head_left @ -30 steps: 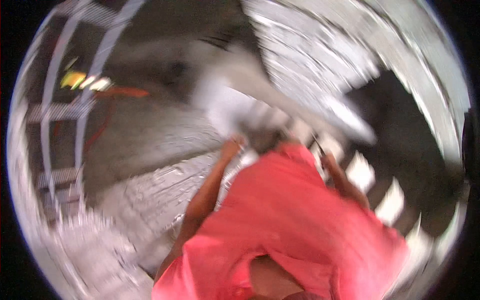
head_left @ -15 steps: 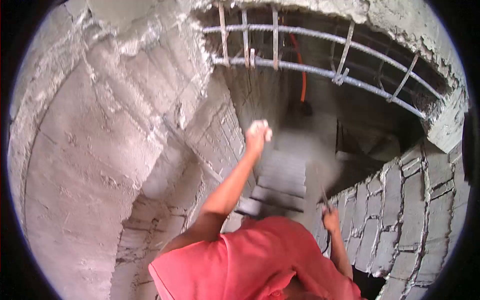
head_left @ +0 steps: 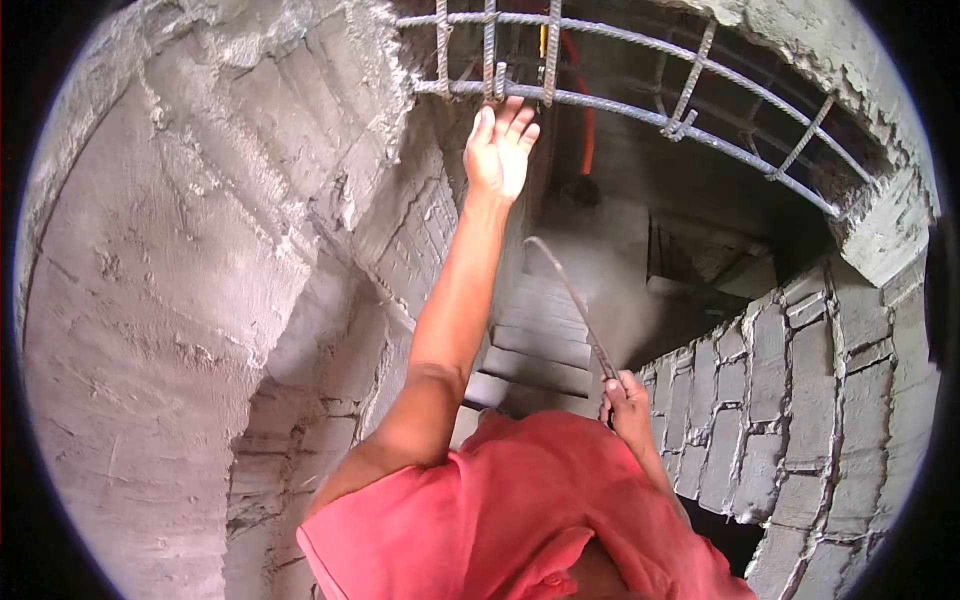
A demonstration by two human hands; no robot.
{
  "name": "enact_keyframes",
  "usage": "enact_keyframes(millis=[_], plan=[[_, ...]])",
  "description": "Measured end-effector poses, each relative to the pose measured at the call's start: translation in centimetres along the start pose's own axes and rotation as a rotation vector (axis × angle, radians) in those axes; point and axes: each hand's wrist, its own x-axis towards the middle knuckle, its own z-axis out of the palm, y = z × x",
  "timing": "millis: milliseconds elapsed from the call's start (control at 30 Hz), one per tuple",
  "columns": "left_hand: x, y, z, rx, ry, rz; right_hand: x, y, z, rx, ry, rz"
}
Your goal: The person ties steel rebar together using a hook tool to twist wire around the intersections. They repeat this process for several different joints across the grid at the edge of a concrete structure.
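Left hand (head_left: 503, 150): holding nothing, its fingers spreading apart and reaching up to the lower bar (head_left: 605, 104); whether the fingertips are touching the steel, I cannot tell.
Change at the bar: the left hand is now stretching higher and opening out, where half a second ago it was curling loosely lower down; in my judgement this is putting the steel within its grasp.
Left arm (head_left: 458, 300): extending almost straight up and forward, the palm turning toward the camera, the thumb pointing up on the left side.
Right hand (head_left: 626, 398): clamping its fingers around the near end of a curved rod (head_left: 576, 298), and staying lower than the left hand.
Right forearm (head_left: 656, 464): slanting up from beside the red shirt (head_left: 450, 530), with the wrist sitting near the brickwork (head_left: 765, 390).
Curved rod: leaning up and leftward out of the fist, its bent tip hanging free in front of the steps (head_left: 540, 372).
Upper bar (head_left: 625, 32): running roughly alongside the lower bar, with short ties crossing both.
Orange strip (head_left: 588, 145): hanging beyond the bars.
Plastered wall (head_left: 160, 320): rising along the left.
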Motion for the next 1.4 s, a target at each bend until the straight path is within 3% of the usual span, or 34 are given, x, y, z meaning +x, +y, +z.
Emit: enact_keyframes(millis=[233,433,600,700,733,800,833,933,1067,1233,1333,1400], plan=[[0.8,2.1,0.0,-0.024,-0.089,-0.091,-0.4,-1.9,-0.1,0.246,0.093,-0.081],[2.2,3.4,-1.0,0.254,-0.155,-0.095,0.8,-5.1,1.4,0.237,0.094,-0.212],[2.0,3.8,-0.4,0.175,-0.219,-0.157,1.4,-7.7,2.1,0.17,0.123,-0.263],[-0.2,3.6,1.5,0.52,-0.013,-0.042,1.2,-8.1,1.9,0.264,0.132,-0.272],[-1.4,3.1,2.7,0.651,0.175,0.088,1.2,-8.0,1.6,0.321,0.129,-0.264],[-2.0,3.7,3.4,1.076,0.225,0.356,1.2,-7.7,0.6,0.361,0.125,-0.277],[-2.4,3.6,4.2,1.145,0.269,0.5,1.2,-7.9,0.1,0.364,0.146,-0.285],[-2.0,5.2,6.6,1.508,0.028,0.761,2.1,-8.6,-2.1,0.31,0.174,-0.299],[0.0,6.1,7.2,1.376,-0.094,0.426,4.9,-10.9,-5.5,0.125,0.173,-0.362],[1.8,6.5,8.0,1.336,-0.095,0.396,9.1,-14.6,-8.1,-0.006,0.073,-0.429],[1.3,7.0,8.5,1.569,-0.042,0.389,11.8,-16.6,-8.9,-0.065,0.007,-0.492],[1.5,7.7,9.0,1.71,-0.075,0.269,13.4,-17.6,-9.2,-0.08,-0.066,-0.489]])
